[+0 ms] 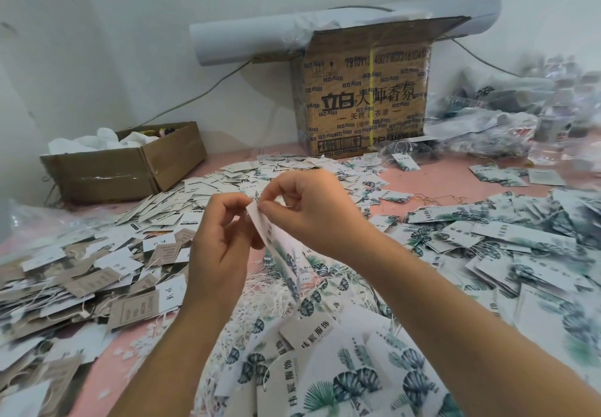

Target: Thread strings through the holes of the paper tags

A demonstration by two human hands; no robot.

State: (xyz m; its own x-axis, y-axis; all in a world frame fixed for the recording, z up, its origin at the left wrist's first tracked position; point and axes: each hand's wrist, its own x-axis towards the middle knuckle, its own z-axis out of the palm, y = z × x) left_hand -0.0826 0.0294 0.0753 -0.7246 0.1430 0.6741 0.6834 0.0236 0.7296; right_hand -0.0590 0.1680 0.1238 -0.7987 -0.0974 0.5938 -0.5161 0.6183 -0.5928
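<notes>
Both hands' grip pinching tag (pixel 276 244), left hand (pixel 218 237), right hand (pixel 312 211)

- Two bare forearms run back from the fingers (pixel 260 208) to the bottom edge; no sleeve covers them.
- The left hand (pixel 218 237) wears no ring, glove or watch.
- The right hand (pixel 312 208) is likewise bare, its wrist unadorned.
- Fingernails look short and unpainted.
</notes>
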